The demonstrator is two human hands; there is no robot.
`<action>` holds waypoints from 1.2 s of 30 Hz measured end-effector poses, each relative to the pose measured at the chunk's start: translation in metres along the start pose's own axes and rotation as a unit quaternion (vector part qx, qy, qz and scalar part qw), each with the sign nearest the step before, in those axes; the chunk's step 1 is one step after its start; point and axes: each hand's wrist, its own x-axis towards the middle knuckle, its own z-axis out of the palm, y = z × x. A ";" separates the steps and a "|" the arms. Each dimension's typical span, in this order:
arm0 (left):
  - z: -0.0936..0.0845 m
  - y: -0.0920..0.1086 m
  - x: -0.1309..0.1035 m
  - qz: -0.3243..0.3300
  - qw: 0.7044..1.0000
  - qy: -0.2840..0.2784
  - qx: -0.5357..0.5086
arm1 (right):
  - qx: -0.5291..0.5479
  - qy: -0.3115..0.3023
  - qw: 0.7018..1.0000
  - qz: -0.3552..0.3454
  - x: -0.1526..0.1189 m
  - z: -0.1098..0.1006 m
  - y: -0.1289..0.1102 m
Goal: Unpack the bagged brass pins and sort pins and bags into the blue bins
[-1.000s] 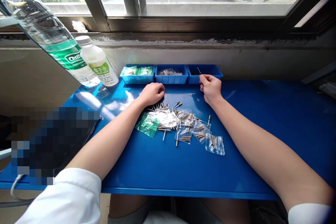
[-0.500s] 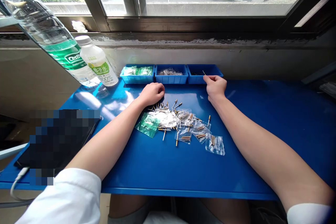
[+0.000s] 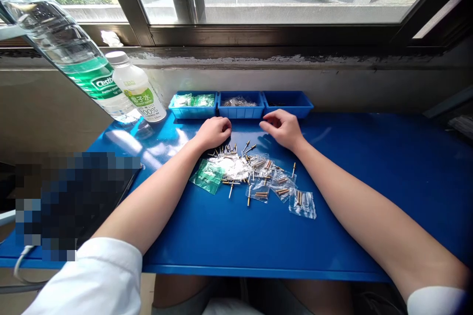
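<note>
On the blue table (image 3: 221, 236) lies a pile of loose rivets (image 3: 249, 148), small clear bags (image 3: 283, 188) with brown pieces inside, and a green bag (image 3: 209, 175). My left hand (image 3: 215, 132) rests just behind the pile with curled fingers; whatever it may hold is hidden. My right hand (image 3: 283, 128) is behind the pile on the right, in front of the bins, fingers apart and nothing between them. The left bin (image 3: 195, 110) holds green packets, the middle bin (image 3: 242, 111) clear bags, and the right bin (image 3: 291, 111) a few thin dark pieces.
A large water bottle (image 3: 70, 44) leans at the left beside a smaller white-capped bottle (image 3: 138, 88). A dark, partly blurred flat object (image 3: 107, 197) with a cable (image 3: 20, 266) lies on the left of the table. Behind the bins are a wall and window.
My right hand has moved left and slightly nearer from the right bin. The thin piece it pinched is gone from its fingers, which have opened. My left hand has stayed put.
</note>
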 end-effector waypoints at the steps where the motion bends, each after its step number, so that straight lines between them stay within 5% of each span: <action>1: 0.000 0.000 0.000 0.000 1.000 0.001 0.000 | -0.015 -0.076 0.996 -0.048 -0.002 0.000 -0.006; 4: 0.001 0.000 0.000 0.000 1.000 0.003 0.002 | -0.064 -0.223 0.964 -0.133 -0.005 0.002 -0.015; 7: 0.001 -0.001 0.001 0.001 1.000 0.004 0.004 | -0.094 -0.268 0.946 -0.158 -0.005 0.002 -0.016; 17: 0.002 -0.002 0.000 0.000 1.000 0.005 0.003 | -0.055 -0.253 0.953 -0.160 -0.006 0.005 -0.012; 36: 0.001 -0.001 0.001 0.000 1.000 0.001 0.001 | 0.086 -0.279 0.956 -0.006 -0.001 -0.003 -0.017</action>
